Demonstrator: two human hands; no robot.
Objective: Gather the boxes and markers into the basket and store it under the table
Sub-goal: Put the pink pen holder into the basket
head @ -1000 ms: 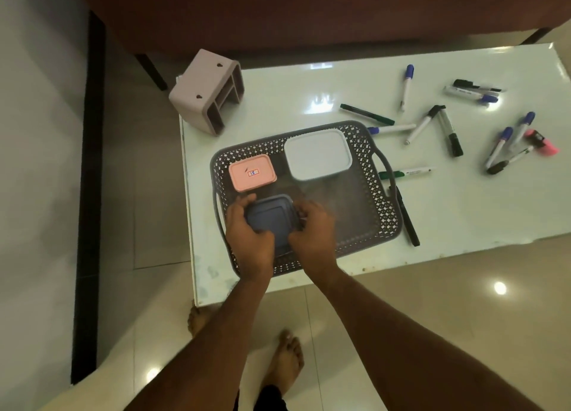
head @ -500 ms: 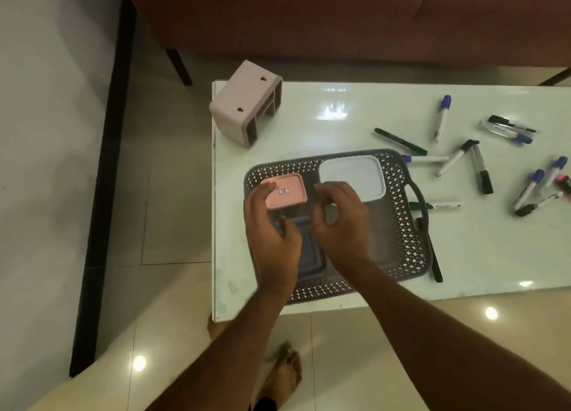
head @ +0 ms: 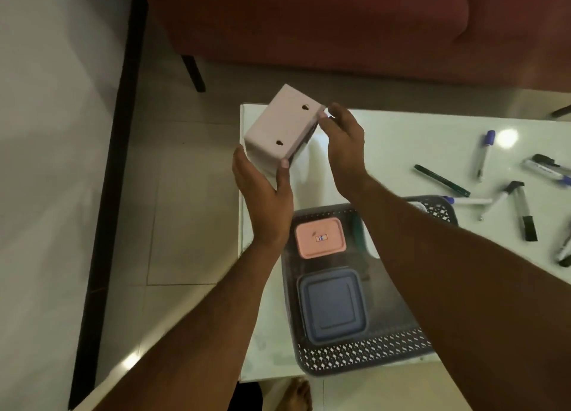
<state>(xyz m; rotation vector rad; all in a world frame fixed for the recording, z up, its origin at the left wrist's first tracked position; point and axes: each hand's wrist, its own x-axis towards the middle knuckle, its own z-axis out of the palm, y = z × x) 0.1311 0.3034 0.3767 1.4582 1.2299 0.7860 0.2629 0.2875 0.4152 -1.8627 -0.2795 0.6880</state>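
Two hands on the pale pink box point(head: 282, 130): left hand point(head: 267, 194) cups its near-left corner, right hand point(head: 343, 141) spread open against its far-right end. Box tilted at the tabletop's point(head: 401, 144) far-left corner, long axis running near-left to far-right. Whether it is lifted clear: cannot tell. Basket point(head: 364, 353) lies directly nearer, below both forearms; holds a pink-lidded box point(head: 319, 237) and a blue-lidded box point(head: 332, 305). Markers point(head: 441, 180) scattered on the right, outside it.
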